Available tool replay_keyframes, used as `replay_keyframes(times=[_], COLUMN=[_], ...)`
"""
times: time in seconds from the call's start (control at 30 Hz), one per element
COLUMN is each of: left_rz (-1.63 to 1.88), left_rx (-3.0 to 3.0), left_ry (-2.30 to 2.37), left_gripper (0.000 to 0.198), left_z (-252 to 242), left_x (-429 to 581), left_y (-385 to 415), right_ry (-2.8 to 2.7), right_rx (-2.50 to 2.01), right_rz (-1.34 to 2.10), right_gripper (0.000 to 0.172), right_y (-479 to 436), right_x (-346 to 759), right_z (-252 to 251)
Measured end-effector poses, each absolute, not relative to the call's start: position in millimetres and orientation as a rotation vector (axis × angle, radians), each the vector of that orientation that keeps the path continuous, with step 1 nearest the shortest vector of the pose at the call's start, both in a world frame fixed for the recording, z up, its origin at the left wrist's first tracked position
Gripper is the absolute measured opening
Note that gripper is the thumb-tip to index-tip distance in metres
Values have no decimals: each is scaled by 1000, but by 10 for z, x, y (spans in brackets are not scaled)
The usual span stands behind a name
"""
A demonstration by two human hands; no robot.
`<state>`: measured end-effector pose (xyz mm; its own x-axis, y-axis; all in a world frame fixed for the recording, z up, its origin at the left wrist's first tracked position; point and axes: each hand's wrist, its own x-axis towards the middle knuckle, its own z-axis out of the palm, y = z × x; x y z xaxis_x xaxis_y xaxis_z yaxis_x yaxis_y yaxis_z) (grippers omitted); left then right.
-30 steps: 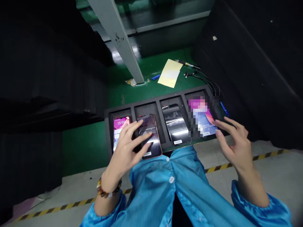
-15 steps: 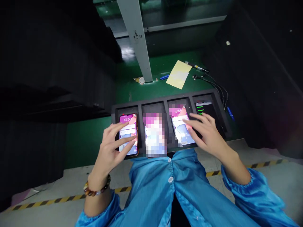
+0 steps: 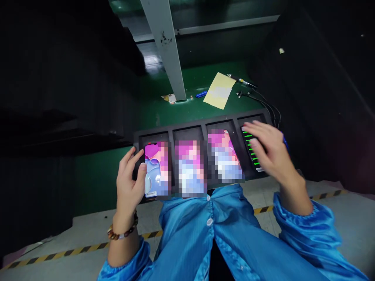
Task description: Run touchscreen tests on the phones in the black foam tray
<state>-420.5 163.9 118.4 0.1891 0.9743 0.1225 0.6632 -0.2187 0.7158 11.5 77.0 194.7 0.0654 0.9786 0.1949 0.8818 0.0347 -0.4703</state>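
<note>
A black tray [image 3: 172, 132] with compartments holds a row of smartphones with lit screens. My left hand [image 3: 129, 181] is open at the tray's left end, its thumb by the left edge of the leftmost smartphone [image 3: 152, 169]. Pixel blocks cover the second smartphone [image 3: 190, 168] and much of the tilted third smartphone [image 3: 224, 156]. Over the rightmost smartphone [image 3: 254, 152], which shows green bars on a dark screen, my right hand [image 3: 271, 150] hovers or rests open, fingers stretched; contact cannot be made out. That hand hides part of this screen.
Beyond the tray, a yellow paper sheet [image 3: 219, 91], a pen [image 3: 243, 82] and a blue cap-like piece [image 3: 201, 94] lie on the green tabletop [image 3: 164, 113]. Black cables [image 3: 268, 105] run along the right. A grey post [image 3: 166, 50] stands behind; dark curtains [image 3: 58, 78] flank both sides.
My right hand has moved right, from the third smartphone to the rightmost one. My left hand has drawn back leftward off the leftmost screen, where the notification panels are gone.
</note>
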Motion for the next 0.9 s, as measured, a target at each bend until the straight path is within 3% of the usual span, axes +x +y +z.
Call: replay_keyframes(times=[0.23,0.5,0.9], left_rz=[846,983,867], left_rx=[1942,2049,2154], left_ry=[1507,1527,1389], left_gripper=[48,41,31], left_z=[1121,1195,1262], left_x=[-4088,-4004,-4155], left_y=[1797,1835,1763], right_ry=[-1404,-1650,-1937], right_rx=[-1991,-2033,-1871], right_rz=[314,90,549], right_gripper=[48,43,42], right_y=[339,520,614], right_x=[724,284,-145], right_z=[1630,1818,1911])
